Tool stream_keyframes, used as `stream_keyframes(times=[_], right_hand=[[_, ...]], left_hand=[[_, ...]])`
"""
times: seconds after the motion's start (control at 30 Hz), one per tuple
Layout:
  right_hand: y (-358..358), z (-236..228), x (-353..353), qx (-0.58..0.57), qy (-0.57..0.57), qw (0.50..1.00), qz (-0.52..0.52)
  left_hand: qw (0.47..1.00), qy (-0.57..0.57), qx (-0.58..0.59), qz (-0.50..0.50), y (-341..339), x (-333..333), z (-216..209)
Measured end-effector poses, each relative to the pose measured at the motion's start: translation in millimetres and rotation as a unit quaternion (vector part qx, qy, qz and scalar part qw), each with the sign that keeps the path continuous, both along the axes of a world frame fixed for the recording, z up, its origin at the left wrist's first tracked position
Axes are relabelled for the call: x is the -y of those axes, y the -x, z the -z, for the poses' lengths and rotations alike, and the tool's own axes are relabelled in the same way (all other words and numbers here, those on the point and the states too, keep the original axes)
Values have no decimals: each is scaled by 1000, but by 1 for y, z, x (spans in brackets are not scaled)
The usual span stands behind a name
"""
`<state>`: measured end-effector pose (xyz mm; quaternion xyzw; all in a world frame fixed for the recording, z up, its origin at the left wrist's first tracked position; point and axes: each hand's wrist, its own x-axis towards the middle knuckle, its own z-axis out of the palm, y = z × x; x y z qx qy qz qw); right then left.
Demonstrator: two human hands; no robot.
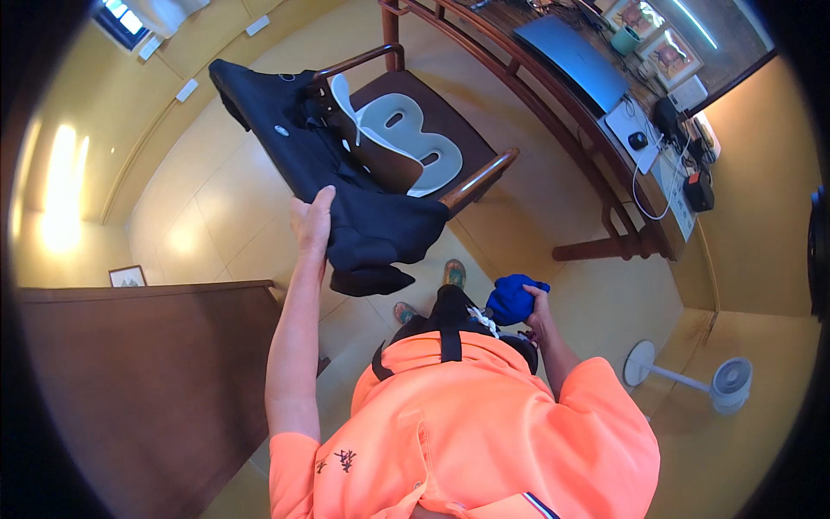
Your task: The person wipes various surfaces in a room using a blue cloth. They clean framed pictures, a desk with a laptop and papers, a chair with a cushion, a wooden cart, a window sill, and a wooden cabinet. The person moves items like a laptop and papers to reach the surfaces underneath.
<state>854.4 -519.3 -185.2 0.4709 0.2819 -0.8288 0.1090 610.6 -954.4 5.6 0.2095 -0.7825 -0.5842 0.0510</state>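
Observation:
A black jacket (pixel 298 138) hangs over the back of a dark wooden armchair (pixel 480 177). My left hand (pixel 313 223) is closed on the jacket's near edge, thumb on top; the other fingers are mostly hidden. The jacket's lower part droops toward the floor beside my wrist. On the chair sits a pale grey seat support (pixel 441 164) with oval cutouts and a raised back. At my right hip, my right hand (pixel 538 313) grips a bunched blue cloth (pixel 512 299), away from the chair.
Beyond the chair stands a wooden desk (pixel 588 169) with a closed blue laptop (pixel 572 65), cables and a green cup (pixel 624 40). A brown wooden panel (pixel 147 381) rises at left. A white standing fan (pixel 731 385) is at right. My feet rest on the tiled floor (pixel 216 208).

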Motion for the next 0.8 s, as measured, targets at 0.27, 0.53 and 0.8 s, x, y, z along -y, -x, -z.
stream_keyframes(times=[0.27,0.53,0.8], right_hand=[[0,25,-13,41,29,999,-8],[-17,58,-58,114,53,992,15],[1,7,-90,156,-29,987,-23]], left_hand=[[999,17,34,-18,-4,-6,-22],[991,-86,79,-60,-3,-17,-38],[991,-73,93,-63,-9,-25,-52]])
